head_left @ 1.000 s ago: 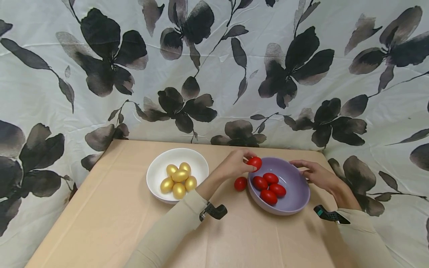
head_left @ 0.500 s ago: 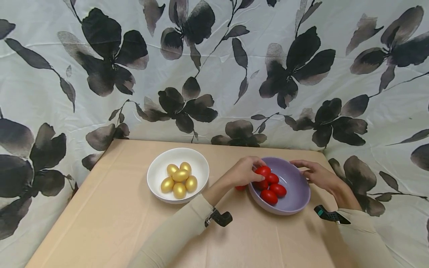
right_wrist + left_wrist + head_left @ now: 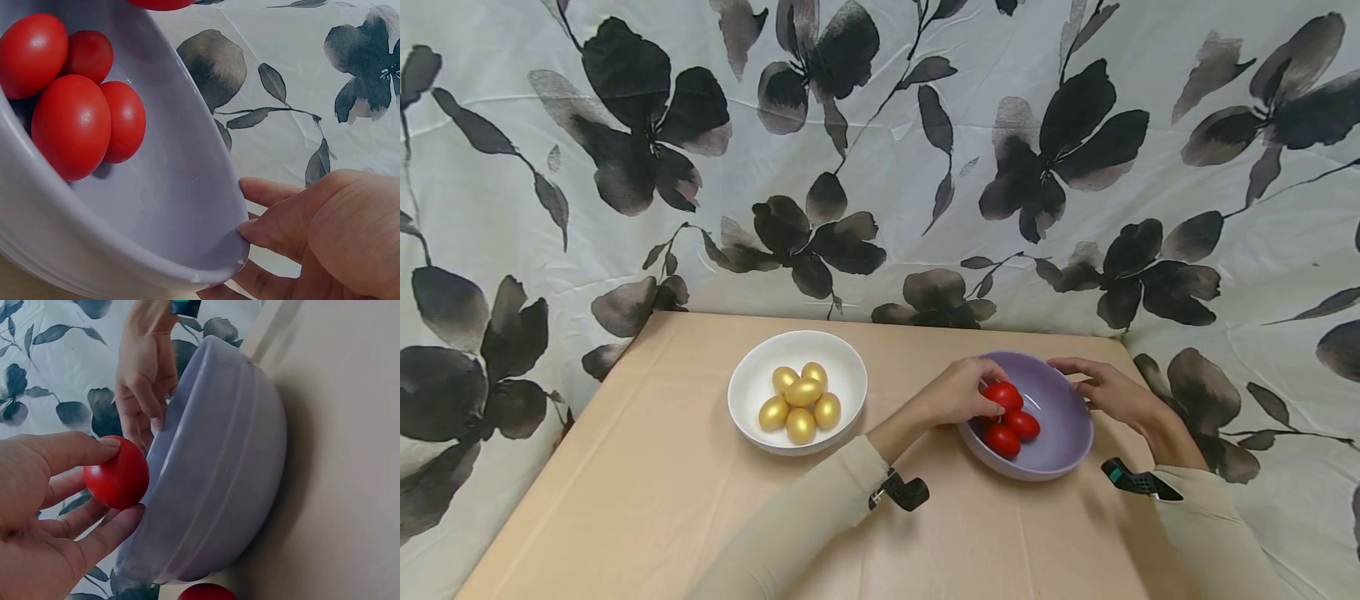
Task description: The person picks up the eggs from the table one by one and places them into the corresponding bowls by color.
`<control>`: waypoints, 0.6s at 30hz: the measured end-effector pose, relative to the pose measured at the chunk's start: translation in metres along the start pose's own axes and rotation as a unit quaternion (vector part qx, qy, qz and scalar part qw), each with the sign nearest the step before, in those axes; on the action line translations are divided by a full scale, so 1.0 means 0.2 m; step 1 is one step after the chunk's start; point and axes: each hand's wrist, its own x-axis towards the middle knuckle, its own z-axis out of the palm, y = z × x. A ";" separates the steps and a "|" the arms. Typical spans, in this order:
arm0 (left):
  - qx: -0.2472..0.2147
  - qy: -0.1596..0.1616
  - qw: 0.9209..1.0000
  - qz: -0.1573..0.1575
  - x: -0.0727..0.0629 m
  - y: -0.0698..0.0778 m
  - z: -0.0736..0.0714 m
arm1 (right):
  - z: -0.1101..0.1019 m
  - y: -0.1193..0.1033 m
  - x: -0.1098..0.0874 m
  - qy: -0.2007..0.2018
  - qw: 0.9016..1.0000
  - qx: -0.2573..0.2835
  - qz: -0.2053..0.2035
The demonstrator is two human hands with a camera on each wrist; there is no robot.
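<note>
My left hand [image 3: 962,392] pinches a red egg [image 3: 119,472] between thumb and fingers at the left rim of a purple bowl [image 3: 1063,425]. Several other red eggs [image 3: 72,128] lie grouped inside that bowl. On the opposite side, my right hand [image 3: 1116,393] holds the bowl's rim, its thumb at the edge and fingers behind the outer wall. One more red egg [image 3: 207,592] rests on the table beside the bowl, mostly hidden by my left hand in the head view.
A white bowl [image 3: 748,408] with several gold eggs [image 3: 801,392] stands to the left on the tan table [image 3: 647,475]. A floral cloth [image 3: 925,167] hangs right behind the table's back edge. Black camera mounts [image 3: 906,492] sit on both wrists.
My left hand has carried its red egg rightward and slightly down, from the rim to over the bowl's eggs. The right hand has stayed on the rim.
</note>
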 end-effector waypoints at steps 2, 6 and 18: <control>0.012 -0.005 1.000 0.006 0.00 0.00 0.01 | 0.00 0.00 0.00 0.000 1.000 0.000 -0.001; 0.042 -0.017 0.999 0.019 0.00 0.01 0.02 | 0.00 0.00 0.00 0.000 1.000 0.000 -0.004; 0.110 -0.054 0.992 0.029 0.01 0.02 0.07 | 0.00 0.01 -0.01 0.006 1.000 0.006 -0.014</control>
